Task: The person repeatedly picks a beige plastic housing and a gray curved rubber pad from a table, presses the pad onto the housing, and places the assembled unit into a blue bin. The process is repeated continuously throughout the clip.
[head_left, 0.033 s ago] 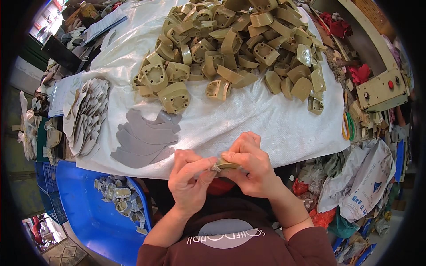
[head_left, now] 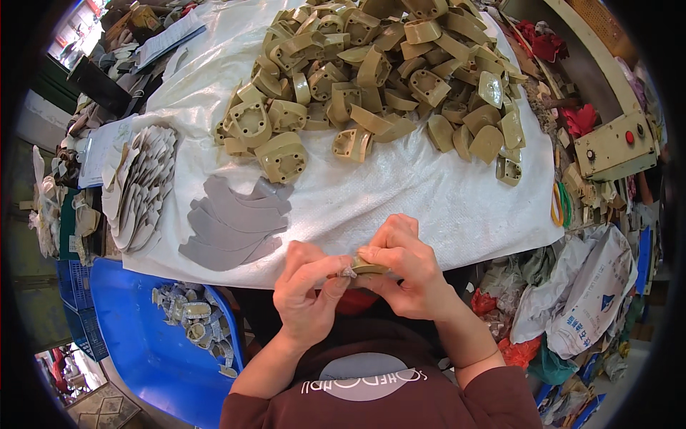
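While a heap of olive-tan blocks (head_left: 429,84) crowds the far side of a white sheet (head_left: 443,193), I hold a single olive block (head_left: 369,267) at the sheet's near edge, in front of my chest. My right hand (head_left: 407,272) grasps the block's right part, its fingertips pressed against it from above and below. My left hand (head_left: 307,286) pinches a small crumpled grey scrap (head_left: 349,272) at the block's left end; whether the scrap is stuck to the block or merely touching it, I cannot tell.

Flat grey pieces (head_left: 236,225) lie fanned and overlapping on the sheet, ahead of my left hand and to its left. Beyond them, farther left, leans a thick row of paler grey cutouts (head_left: 139,189). Below the table's left corner sits a blue tub (head_left: 132,357), with grey-covered pieces (head_left: 196,314) gathered along its right side. To my right, white plastic bags (head_left: 593,286) slump beside the table, below rubber bands (head_left: 562,204) and a cream control box (head_left: 618,146) with a red button (head_left: 629,136).
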Demonstrator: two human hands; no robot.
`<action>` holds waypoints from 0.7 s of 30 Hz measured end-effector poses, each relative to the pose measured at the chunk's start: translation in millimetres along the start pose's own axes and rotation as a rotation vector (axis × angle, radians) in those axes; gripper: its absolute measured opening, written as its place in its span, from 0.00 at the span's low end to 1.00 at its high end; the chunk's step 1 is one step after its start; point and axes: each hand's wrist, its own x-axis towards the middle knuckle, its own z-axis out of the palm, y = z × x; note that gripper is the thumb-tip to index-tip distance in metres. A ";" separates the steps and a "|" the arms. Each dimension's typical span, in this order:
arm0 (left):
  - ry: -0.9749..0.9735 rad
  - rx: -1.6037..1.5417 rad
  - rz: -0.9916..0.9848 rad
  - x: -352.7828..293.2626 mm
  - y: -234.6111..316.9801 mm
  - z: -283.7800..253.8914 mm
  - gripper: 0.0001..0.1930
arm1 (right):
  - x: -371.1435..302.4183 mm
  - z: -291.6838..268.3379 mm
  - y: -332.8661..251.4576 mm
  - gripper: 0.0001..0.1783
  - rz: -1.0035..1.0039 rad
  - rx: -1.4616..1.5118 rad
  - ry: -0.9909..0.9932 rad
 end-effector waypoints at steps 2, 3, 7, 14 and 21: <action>0.003 0.084 0.064 0.7 5.0 2.4 0.04 | 0.5 -1.0 -3.6 0.23 0.011 0.065 -0.066; 0.005 0.126 0.096 0.8 6.8 3.1 0.04 | 2.8 -1.9 -8.6 0.23 0.006 0.050 -0.112; 0.037 0.172 0.076 -4.4 4.8 0.9 0.08 | 5.4 -0.8 -12.9 0.23 -0.024 0.015 -0.172; 0.045 0.228 0.209 1.5 5.8 -7.6 0.14 | 0.9 7.6 -0.3 0.23 -0.141 -0.122 0.041; 0.077 0.194 0.182 0.8 2.8 -26.7 0.16 | -13.3 2.4 -15.6 0.21 0.240 0.212 0.068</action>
